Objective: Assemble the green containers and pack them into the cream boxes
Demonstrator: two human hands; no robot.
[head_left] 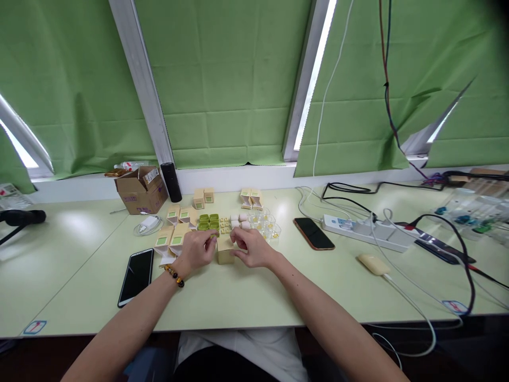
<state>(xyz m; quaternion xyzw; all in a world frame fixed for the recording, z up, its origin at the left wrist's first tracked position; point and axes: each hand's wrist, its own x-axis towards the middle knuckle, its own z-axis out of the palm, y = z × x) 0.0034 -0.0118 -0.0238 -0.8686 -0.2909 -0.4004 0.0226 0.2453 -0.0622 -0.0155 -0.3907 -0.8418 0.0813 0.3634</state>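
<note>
A small tan cardboard box [226, 257] stands upright on the table in front of me, held between my hands. My left hand [198, 249], with a beaded bracelet on its wrist, is closed, its thumb and fingertips pinched at the box's upper left edge. My right hand [253, 248] grips the right side, thumb low and curled fingers near the top. Just beyond lie green square trays [209, 222], small yellowish pieces [225, 225], pale pink cylinders [242, 221] and clear plastic cups [265, 223]. Open tan boxes with green windows [177, 239] sit by my left hand.
Closed tan boxes [203, 197] and open ones [251, 198] stand farther back. Phones lie left [137, 276] and right [314, 233]. A carton [142, 191], black cylinder [170, 182], white charger [149, 224], power strip [368, 233] and loose cables surround the work area.
</note>
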